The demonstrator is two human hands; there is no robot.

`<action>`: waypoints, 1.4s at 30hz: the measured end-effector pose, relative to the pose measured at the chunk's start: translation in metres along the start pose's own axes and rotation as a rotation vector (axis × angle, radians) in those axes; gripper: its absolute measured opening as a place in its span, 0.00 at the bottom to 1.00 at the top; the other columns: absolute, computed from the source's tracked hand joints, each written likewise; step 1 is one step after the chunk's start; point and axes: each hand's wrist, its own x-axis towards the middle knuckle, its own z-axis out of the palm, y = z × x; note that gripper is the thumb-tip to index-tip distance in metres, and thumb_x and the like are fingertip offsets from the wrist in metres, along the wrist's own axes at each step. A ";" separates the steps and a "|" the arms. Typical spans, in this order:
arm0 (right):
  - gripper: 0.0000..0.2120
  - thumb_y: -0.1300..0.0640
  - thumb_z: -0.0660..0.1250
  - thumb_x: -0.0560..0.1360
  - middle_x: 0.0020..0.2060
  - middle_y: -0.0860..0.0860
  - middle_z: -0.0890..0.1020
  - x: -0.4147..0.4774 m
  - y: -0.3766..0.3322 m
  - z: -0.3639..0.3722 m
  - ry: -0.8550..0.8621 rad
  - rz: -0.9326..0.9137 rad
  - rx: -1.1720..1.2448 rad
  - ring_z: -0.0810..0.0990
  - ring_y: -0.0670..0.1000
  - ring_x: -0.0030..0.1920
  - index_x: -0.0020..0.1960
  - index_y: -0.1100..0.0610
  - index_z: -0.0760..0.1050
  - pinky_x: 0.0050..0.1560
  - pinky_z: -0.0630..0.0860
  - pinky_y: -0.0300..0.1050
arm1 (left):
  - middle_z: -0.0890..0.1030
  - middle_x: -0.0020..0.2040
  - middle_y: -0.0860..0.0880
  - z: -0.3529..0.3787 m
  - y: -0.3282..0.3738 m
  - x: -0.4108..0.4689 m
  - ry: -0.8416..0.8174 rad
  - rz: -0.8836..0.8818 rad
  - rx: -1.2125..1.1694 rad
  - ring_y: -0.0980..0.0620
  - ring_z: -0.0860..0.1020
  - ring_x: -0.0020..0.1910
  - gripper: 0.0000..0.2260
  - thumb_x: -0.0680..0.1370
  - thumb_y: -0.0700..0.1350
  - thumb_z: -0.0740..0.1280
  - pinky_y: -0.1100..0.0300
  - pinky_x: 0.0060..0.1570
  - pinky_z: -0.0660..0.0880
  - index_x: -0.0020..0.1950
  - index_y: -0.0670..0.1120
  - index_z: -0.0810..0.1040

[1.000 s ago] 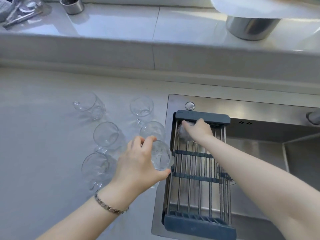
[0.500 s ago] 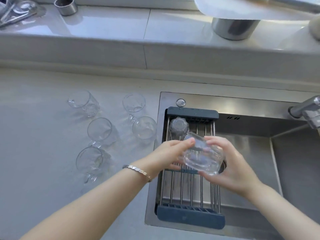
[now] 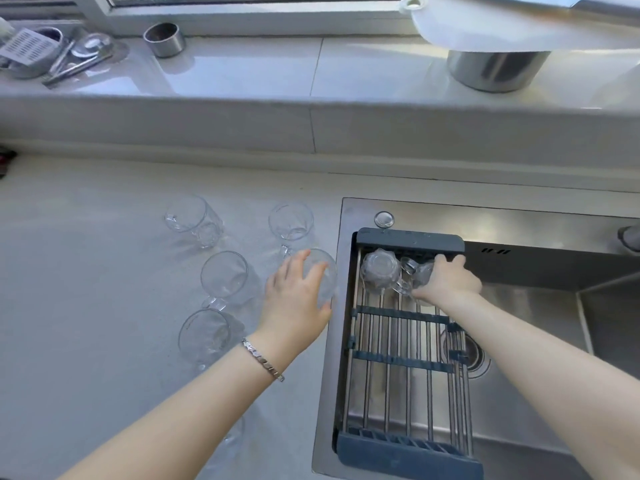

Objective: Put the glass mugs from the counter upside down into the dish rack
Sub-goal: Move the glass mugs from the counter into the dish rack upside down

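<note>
A dish rack point(image 3: 401, 358) of steel rods with dark blue ends spans the sink's left side. One glass mug point(image 3: 379, 273) stands upside down at its far end. Right beside it my right hand point(image 3: 448, 280) grips a second mug point(image 3: 417, 275), bottom up, against the rack. On the counter my left hand point(image 3: 294, 296) wraps over the top of another mug point(image 3: 325, 275) near the sink edge. Several more clear mugs stand upright to the left, among them a far one point(image 3: 194, 220), a middle one point(image 3: 225, 275) and a near one point(image 3: 204, 336).
The steel sink point(image 3: 536, 306) has a drain point(image 3: 467, 355) under the rack's right side. A raised ledge behind holds a small metal cup point(image 3: 164, 39), utensils point(image 3: 69, 60) and a metal pot point(image 3: 495, 69) under a white lid. A tap part point(image 3: 630, 237) sits at the far right.
My right hand carried the mug from above the rack's middle to its far end, beside the first mug. My left hand let go of it and moved back left onto a counter mug.
</note>
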 end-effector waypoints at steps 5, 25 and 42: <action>0.35 0.47 0.71 0.70 0.62 0.60 0.66 -0.010 0.001 0.009 0.110 -0.069 0.044 0.78 0.62 0.52 0.68 0.58 0.58 0.42 0.72 0.48 | 0.53 0.77 0.47 -0.001 -0.016 0.013 -0.078 -0.051 0.040 0.46 0.55 0.75 0.37 0.74 0.54 0.66 0.50 0.73 0.57 0.76 0.50 0.49; 0.42 0.59 0.79 0.62 0.68 0.52 0.69 -0.011 -0.177 0.015 -0.066 -0.567 0.931 0.67 0.50 0.67 0.70 0.55 0.60 0.63 0.64 0.39 | 0.67 0.54 0.56 -0.044 -0.054 -0.035 0.157 -0.171 -0.544 0.56 0.74 0.54 0.37 0.64 0.46 0.78 0.68 0.51 0.67 0.70 0.50 0.66; 0.32 0.45 0.73 0.50 0.53 0.46 0.78 -0.104 0.035 0.027 -0.364 -0.209 0.785 0.78 0.48 0.54 0.52 0.46 0.69 0.52 0.75 0.43 | 0.69 0.52 0.61 -0.017 -0.033 -0.055 0.073 -0.042 -0.567 0.59 0.73 0.51 0.38 0.60 0.52 0.77 0.71 0.51 0.68 0.68 0.51 0.68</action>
